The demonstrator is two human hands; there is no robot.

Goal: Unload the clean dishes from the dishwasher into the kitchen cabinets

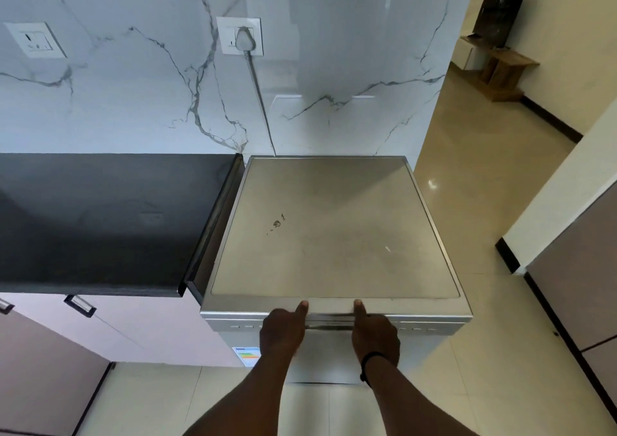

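A silver freestanding dishwasher (334,228) stands against the marble wall, seen from above, with its door closed. My left hand (282,330) and my right hand (375,333) both grip the door handle (329,321) at the top front edge. Each thumb rests on the front lip of the top and the fingers curl under the handle, out of sight. No dishes are visible.
A black countertop (100,222) adjoins the dishwasher on the left, above pale lower cabinets (140,328) with black handles. A plug (244,39) and cord run down the wall behind. Tiled floor (484,302) extends to the right beside a tall cabinet (581,268).
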